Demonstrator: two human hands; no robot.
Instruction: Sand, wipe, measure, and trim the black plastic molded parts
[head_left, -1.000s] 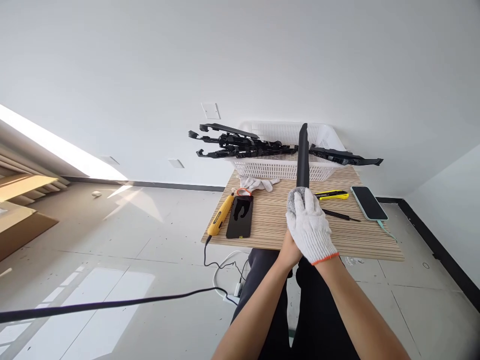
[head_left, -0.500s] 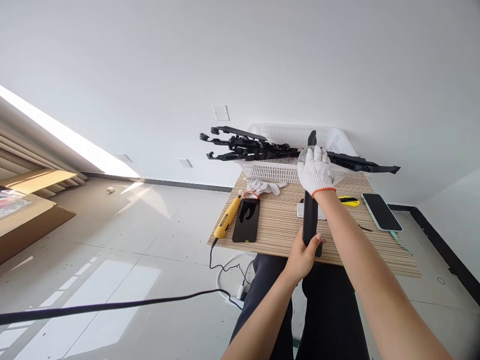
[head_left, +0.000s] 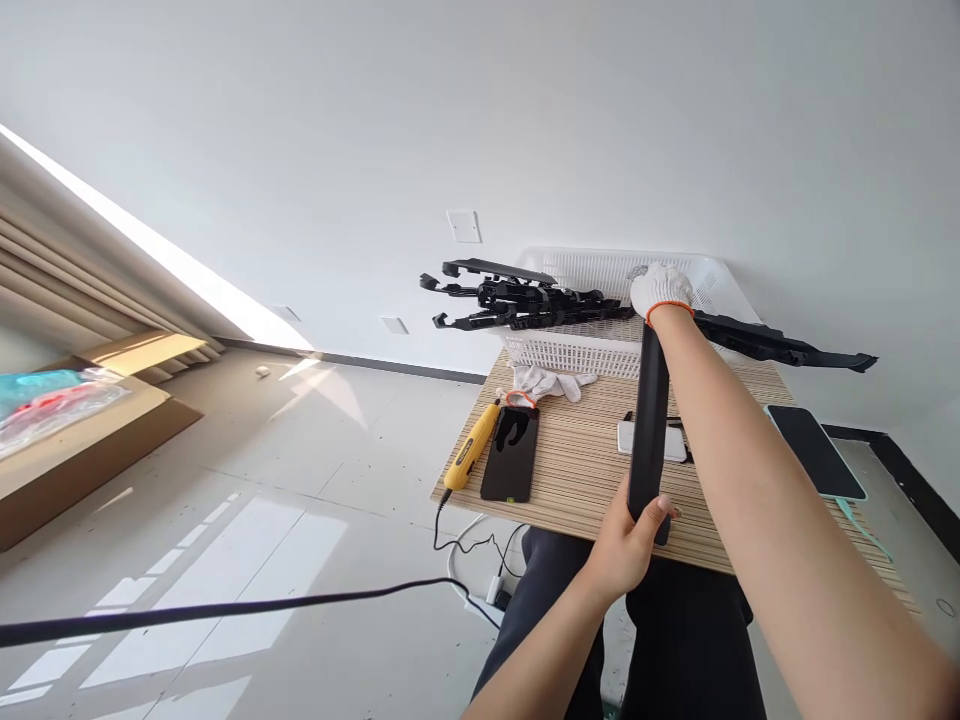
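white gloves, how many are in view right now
2. The worn glove is on the right hand; the loose glove lies on the table, in front of the white basket. More could be hidden inside the basket.

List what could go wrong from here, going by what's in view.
The left hand, bare, grips the lower end of the black strip; a rough edge, if there is one, might scratch it.
Black parts jut past both sides of the white basket; a passing arm could knock one loose.
The yellow tool lies near the edge of the table and might roll off if bumped.
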